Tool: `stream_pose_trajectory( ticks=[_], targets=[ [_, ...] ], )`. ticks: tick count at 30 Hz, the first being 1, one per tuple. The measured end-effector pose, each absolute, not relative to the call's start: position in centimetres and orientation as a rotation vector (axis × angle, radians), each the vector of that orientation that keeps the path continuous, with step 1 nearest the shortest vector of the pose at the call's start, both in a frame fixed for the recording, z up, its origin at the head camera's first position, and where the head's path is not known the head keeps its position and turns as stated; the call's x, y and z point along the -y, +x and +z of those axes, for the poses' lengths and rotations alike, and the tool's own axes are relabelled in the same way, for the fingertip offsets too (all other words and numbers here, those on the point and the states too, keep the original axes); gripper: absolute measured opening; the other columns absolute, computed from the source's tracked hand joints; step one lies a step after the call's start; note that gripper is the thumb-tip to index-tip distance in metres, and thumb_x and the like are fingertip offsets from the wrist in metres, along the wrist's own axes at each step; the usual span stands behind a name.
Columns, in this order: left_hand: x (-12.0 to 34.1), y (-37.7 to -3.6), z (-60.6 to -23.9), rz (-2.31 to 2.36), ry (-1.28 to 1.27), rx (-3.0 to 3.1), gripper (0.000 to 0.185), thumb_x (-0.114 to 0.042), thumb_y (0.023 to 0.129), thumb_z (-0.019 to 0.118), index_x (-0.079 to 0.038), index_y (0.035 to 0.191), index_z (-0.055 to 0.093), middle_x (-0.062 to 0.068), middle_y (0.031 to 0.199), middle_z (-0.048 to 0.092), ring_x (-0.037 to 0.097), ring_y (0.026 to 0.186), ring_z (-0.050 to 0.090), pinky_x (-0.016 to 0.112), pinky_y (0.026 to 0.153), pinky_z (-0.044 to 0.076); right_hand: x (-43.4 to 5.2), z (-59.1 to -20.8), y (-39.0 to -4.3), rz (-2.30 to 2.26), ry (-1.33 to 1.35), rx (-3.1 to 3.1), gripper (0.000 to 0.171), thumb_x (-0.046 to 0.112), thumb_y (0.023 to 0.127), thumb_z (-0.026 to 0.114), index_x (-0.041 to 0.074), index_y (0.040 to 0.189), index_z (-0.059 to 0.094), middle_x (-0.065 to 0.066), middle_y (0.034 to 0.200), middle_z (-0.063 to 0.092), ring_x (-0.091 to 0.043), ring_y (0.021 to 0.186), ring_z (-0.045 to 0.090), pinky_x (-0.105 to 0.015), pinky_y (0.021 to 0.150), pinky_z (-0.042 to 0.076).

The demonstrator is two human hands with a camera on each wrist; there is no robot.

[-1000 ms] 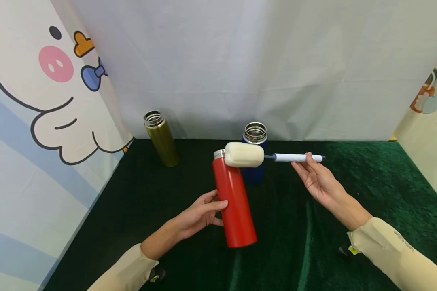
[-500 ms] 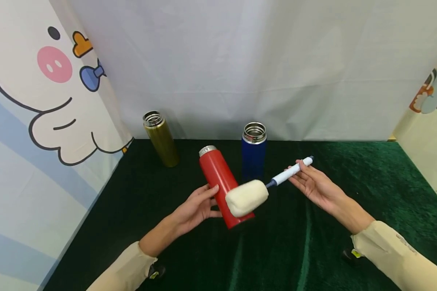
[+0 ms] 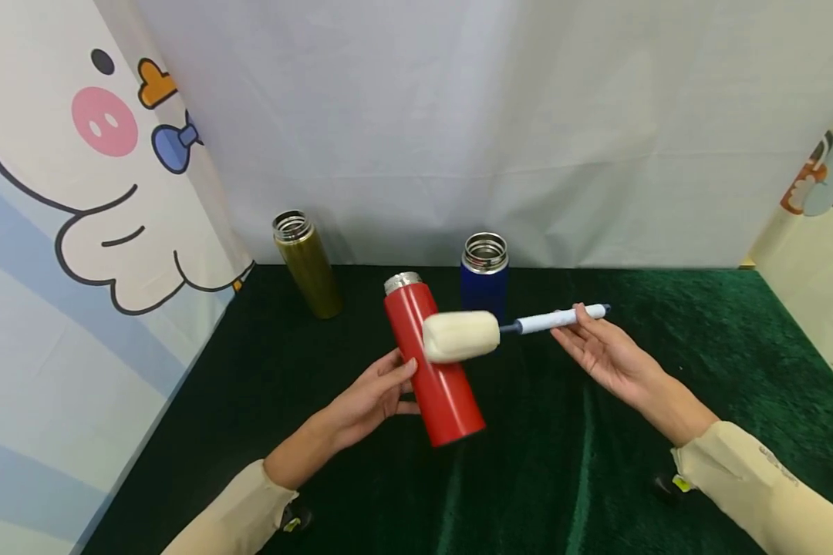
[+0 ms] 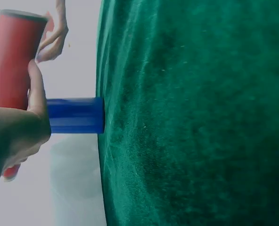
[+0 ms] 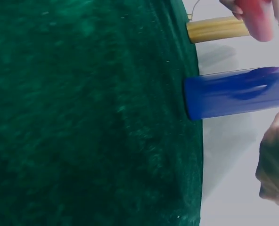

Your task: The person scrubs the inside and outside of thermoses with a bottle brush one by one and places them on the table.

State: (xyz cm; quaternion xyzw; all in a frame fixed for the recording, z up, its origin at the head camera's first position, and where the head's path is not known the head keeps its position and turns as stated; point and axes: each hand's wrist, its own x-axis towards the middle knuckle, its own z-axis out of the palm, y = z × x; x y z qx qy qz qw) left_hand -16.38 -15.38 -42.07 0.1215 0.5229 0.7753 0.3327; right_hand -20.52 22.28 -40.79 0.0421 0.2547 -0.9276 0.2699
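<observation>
— So, from the head view, what is each hand doing?

— The left hand [image 3: 371,397] is gripping the red bottle [image 3: 432,358], fingers [image 3: 401,368] curled round its lower half, holding it tilted above the green surface [image 3: 666,339]. The right hand [image 3: 607,351] is pinching the handle of the sponge brush [image 3: 461,336], whose foam head is lying against the red bottle's side, below its open mouth.

— And around the red bottle?

— Behind it the blue bottle [image 3: 484,281] is standing upright; the olive bottle [image 3: 308,264] is standing further off to its left.

— The left wrist view?

— The left hand [image 4: 17,136] is wrapping the red bottle [image 4: 12,61], with the blue bottle [image 4: 76,115] just beyond on the surface [image 4: 196,113].

— The right wrist view?

— Only an edge of the right hand [image 5: 274,165] is showing, its grip hidden. The red bottle [image 5: 257,19] is sitting past the blue bottle [image 5: 233,93], beside the olive bottle [image 5: 217,29].
</observation>
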Motion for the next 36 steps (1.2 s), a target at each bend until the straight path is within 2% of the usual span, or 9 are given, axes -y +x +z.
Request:
stream_pose_trajectory(
  ticks=[6,9,13,17,22,29,36],
  targets=[
    [15.7,-16.9,-41.8,2.174,0.174,-1.268,0.056,-0.035,0.110,0.045,-0.026,0.159,0.021,-0.001,0.146,0.050,0.016,0.129,0.057,0.039,0.108,0.051,-22.4,-41.5,-20.2,-2.377,-0.077,-0.848,0.021,0.016,0.111,0.039,0.009,0.120,0.057,-0.008,0.115,0.069,-0.018,0.111,0.070,-0.030,0.101,0.057],
    [15.8,-16.9,-41.7,2.154,0.205,-1.260,0.055,-0.034,0.110,0.046,-0.023,0.159,0.022,-0.001,0.145,0.051,0.016,0.129,0.057,0.040,0.108,0.051,-22.2,-41.4,-20.1,-2.385,-0.089,-0.850,0.020,0.015,0.110,0.040,0.010,0.125,0.053,-0.009,0.116,0.069,-0.018,0.112,0.070,-0.030,0.101,0.057],
    [15.3,-16.5,-41.5,2.060,0.276,-1.284,0.051,-0.030,0.110,0.044,-0.017,0.156,0.027,-0.002,0.141,0.055,0.016,0.126,0.059,0.041,0.106,0.051,-21.9,-40.8,-20.5,-2.456,-0.004,-0.771,0.017,0.013,0.109,0.044,0.008,0.121,0.054,-0.011,0.117,0.068,-0.020,0.113,0.070,-0.032,0.101,0.057],
    [14.8,-16.3,-41.7,1.930,0.315,-1.404,0.056,-0.028,0.105,0.051,-0.013,0.154,0.030,-0.001,0.138,0.059,0.017,0.121,0.062,0.041,0.103,0.053,-21.6,-40.3,-21.0,-2.552,0.067,-0.559,0.016,0.011,0.107,0.046,0.005,0.119,0.056,-0.015,0.121,0.068,-0.026,0.116,0.070,-0.035,0.105,0.054],
    [14.6,-16.1,-41.6,1.844,0.379,-1.483,0.064,-0.027,0.101,0.058,-0.013,0.156,0.029,0.004,0.140,0.057,0.020,0.119,0.065,0.042,0.101,0.055,-21.6,-40.1,-21.1,-2.600,0.007,-0.360,0.023,0.010,0.108,0.042,-0.001,0.120,0.057,-0.020,0.126,0.067,-0.030,0.120,0.068,-0.037,0.109,0.051],
    [15.0,-16.3,-41.1,2.030,0.289,-1.391,0.058,-0.029,0.106,0.051,-0.015,0.156,0.026,0.000,0.138,0.058,0.017,0.120,0.064,0.041,0.102,0.054,-22.3,-41.2,-20.4,-2.455,-0.081,-0.646,0.020,0.012,0.110,0.037,0.009,0.122,0.053,-0.013,0.122,0.068,-0.023,0.119,0.068,-0.034,0.106,0.054],
    [15.3,-16.4,-41.2,2.126,0.257,-1.277,0.060,-0.025,0.107,0.052,-0.017,0.158,0.021,0.001,0.143,0.053,0.019,0.126,0.059,0.046,0.105,0.054,-22.5,-41.7,-20.1,-2.394,-0.164,-0.743,0.026,0.011,0.111,0.034,0.009,0.127,0.054,-0.014,0.123,0.069,-0.023,0.119,0.069,-0.032,0.104,0.055]
  ],
)
